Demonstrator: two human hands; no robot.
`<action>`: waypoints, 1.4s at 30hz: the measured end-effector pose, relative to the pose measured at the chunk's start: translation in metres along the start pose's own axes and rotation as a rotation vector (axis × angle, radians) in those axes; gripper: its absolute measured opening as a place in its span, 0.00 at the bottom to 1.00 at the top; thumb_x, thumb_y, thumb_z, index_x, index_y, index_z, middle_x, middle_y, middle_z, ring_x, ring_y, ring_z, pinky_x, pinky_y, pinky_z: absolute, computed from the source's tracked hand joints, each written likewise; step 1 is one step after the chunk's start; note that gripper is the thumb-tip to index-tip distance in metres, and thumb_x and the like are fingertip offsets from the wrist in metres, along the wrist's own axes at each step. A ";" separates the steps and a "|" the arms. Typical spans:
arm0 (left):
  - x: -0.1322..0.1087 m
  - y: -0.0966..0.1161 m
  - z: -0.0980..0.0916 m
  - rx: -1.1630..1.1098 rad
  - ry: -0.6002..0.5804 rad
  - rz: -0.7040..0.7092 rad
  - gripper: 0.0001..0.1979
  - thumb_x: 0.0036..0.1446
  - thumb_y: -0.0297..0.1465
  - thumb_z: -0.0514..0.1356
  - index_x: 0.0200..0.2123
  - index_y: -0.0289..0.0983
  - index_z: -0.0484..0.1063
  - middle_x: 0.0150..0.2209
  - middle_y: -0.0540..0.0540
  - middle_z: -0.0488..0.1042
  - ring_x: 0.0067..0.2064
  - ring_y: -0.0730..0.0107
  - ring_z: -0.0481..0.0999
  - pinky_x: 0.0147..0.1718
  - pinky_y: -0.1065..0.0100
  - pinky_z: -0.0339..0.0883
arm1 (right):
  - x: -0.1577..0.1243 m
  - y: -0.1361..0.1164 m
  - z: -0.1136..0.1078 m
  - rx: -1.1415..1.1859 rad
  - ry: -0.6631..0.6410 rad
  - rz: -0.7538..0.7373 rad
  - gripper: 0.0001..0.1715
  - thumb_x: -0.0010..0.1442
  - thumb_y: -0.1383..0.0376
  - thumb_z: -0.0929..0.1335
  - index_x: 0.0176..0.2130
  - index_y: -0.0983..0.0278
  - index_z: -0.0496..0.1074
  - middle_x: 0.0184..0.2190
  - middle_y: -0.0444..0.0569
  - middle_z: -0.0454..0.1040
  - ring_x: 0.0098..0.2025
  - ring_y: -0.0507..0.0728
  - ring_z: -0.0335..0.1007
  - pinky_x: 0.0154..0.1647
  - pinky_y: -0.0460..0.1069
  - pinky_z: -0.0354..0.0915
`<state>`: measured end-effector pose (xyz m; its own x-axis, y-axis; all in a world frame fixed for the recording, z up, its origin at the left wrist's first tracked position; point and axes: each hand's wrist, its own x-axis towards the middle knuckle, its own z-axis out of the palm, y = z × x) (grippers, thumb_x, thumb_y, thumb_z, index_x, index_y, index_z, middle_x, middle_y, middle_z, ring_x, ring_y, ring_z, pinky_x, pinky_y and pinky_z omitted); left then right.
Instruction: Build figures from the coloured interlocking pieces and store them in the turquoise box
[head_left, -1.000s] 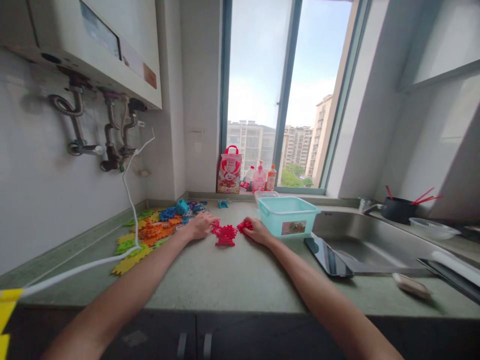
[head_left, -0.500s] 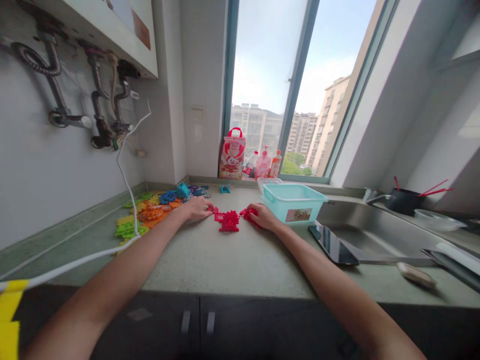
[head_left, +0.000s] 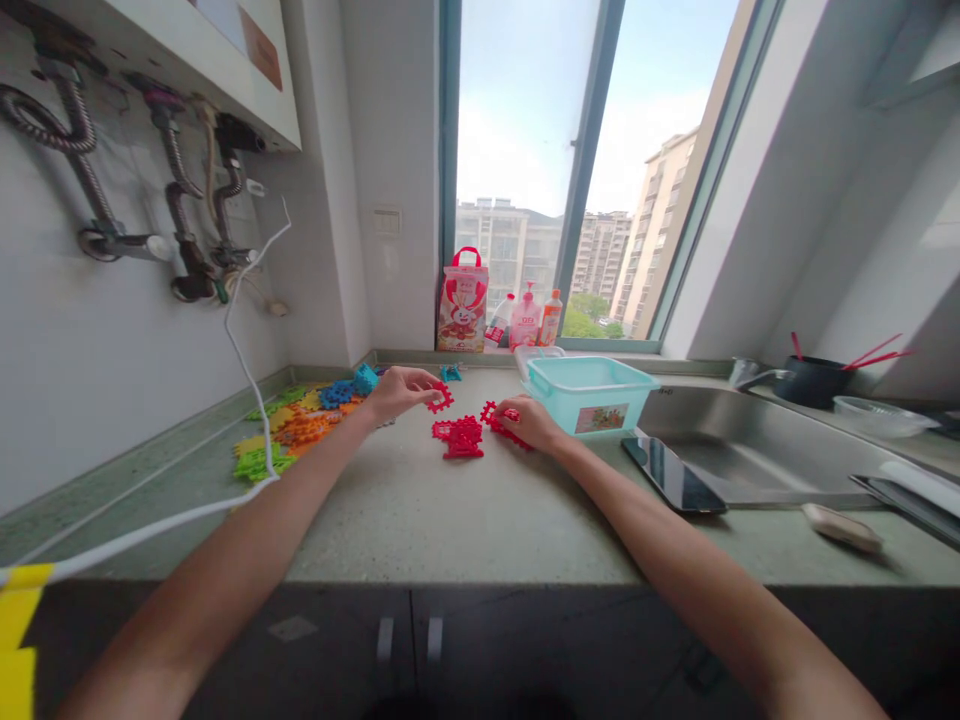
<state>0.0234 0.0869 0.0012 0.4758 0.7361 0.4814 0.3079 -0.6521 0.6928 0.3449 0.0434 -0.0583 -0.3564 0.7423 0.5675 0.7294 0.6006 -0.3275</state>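
My left hand (head_left: 405,390) pinches a red interlocking building piece (head_left: 441,397) with a toothed edge and an open middle, lifted off the counter. A small cluster of red pieces (head_left: 461,436) rests on the counter between my hands. My right hand (head_left: 526,420) is closed around more red pieces (head_left: 491,413) on the counter, partly hidden under its fingers. Beyond my left hand lie piles of the same toothed pieces: orange (head_left: 304,430), green (head_left: 261,462) and blue (head_left: 337,393). One small teal piece (head_left: 450,373) lies apart near the window.
A turquoise plastic bin (head_left: 592,395) stands right of my hands, beside the sink (head_left: 720,450). A phone (head_left: 671,475) and a bar-like pale object (head_left: 841,527) lie along the sink's front edge. A white cable (head_left: 264,415) crosses the counter at left. Bottles (head_left: 526,320) line the sill.
My left hand has risen from the counter with a red piece, away from the red cluster. My right hand stays low on its red pieces. The view has shifted slightly.
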 end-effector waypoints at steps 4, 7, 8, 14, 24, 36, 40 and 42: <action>-0.004 0.019 0.013 -0.101 -0.043 0.038 0.22 0.52 0.46 0.74 0.40 0.33 0.82 0.34 0.40 0.84 0.31 0.67 0.81 0.26 0.72 0.71 | 0.001 -0.004 -0.005 0.058 0.087 0.024 0.10 0.64 0.69 0.68 0.39 0.59 0.81 0.40 0.50 0.84 0.41 0.59 0.79 0.46 0.53 0.71; -0.006 0.023 0.019 -0.125 -0.050 0.022 0.24 0.52 0.48 0.73 0.41 0.33 0.83 0.33 0.41 0.83 0.29 0.68 0.80 0.20 0.75 0.66 | 0.002 -0.010 -0.009 0.093 0.168 -0.007 0.10 0.65 0.67 0.68 0.42 0.60 0.81 0.42 0.50 0.83 0.41 0.58 0.79 0.47 0.53 0.73; -0.007 0.023 0.021 -0.126 -0.048 0.028 0.24 0.52 0.48 0.73 0.41 0.33 0.83 0.34 0.41 0.83 0.29 0.68 0.79 0.19 0.75 0.65 | 0.002 -0.012 -0.009 0.108 0.188 -0.009 0.11 0.65 0.66 0.68 0.43 0.60 0.80 0.42 0.50 0.83 0.40 0.57 0.79 0.47 0.53 0.74; -0.012 0.022 0.039 -0.023 -0.047 0.108 0.20 0.51 0.46 0.74 0.38 0.35 0.86 0.34 0.41 0.83 0.25 0.72 0.75 0.22 0.72 0.67 | 0.003 -0.024 -0.006 0.204 0.248 0.007 0.15 0.66 0.64 0.69 0.51 0.58 0.78 0.45 0.49 0.83 0.41 0.57 0.80 0.43 0.52 0.76; -0.013 0.017 0.045 0.209 -0.034 0.181 0.20 0.54 0.46 0.72 0.43 0.39 0.86 0.39 0.44 0.81 0.27 0.72 0.75 0.28 0.70 0.68 | 0.002 -0.039 -0.011 0.262 0.251 0.017 0.17 0.67 0.62 0.69 0.54 0.57 0.76 0.41 0.48 0.83 0.41 0.57 0.80 0.45 0.54 0.77; -0.014 -0.017 0.009 0.826 -0.288 0.107 0.31 0.56 0.52 0.64 0.55 0.39 0.81 0.48 0.39 0.79 0.51 0.52 0.77 0.52 0.61 0.69 | -0.002 -0.071 -0.009 0.258 0.267 -0.182 0.15 0.71 0.62 0.67 0.54 0.56 0.79 0.44 0.49 0.80 0.39 0.54 0.78 0.43 0.50 0.73; -0.013 -0.025 0.011 0.861 -0.321 0.087 0.32 0.54 0.54 0.65 0.54 0.41 0.82 0.47 0.39 0.78 0.53 0.50 0.76 0.53 0.60 0.68 | -0.003 -0.074 -0.006 0.281 0.225 -0.165 0.13 0.71 0.63 0.68 0.52 0.57 0.79 0.43 0.49 0.80 0.35 0.53 0.77 0.41 0.49 0.72; -0.013 -0.026 0.011 0.859 -0.324 0.086 0.29 0.54 0.54 0.65 0.52 0.42 0.83 0.46 0.40 0.78 0.52 0.50 0.76 0.53 0.61 0.68 | -0.004 -0.073 -0.005 0.290 0.208 -0.165 0.13 0.71 0.64 0.68 0.52 0.57 0.80 0.43 0.49 0.80 0.36 0.53 0.77 0.40 0.48 0.72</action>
<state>0.0188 0.0923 -0.0288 0.6929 0.6765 0.2496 0.7050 -0.7082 -0.0378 0.2957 -0.0050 -0.0326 -0.3073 0.5701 0.7620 0.4659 0.7883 -0.4018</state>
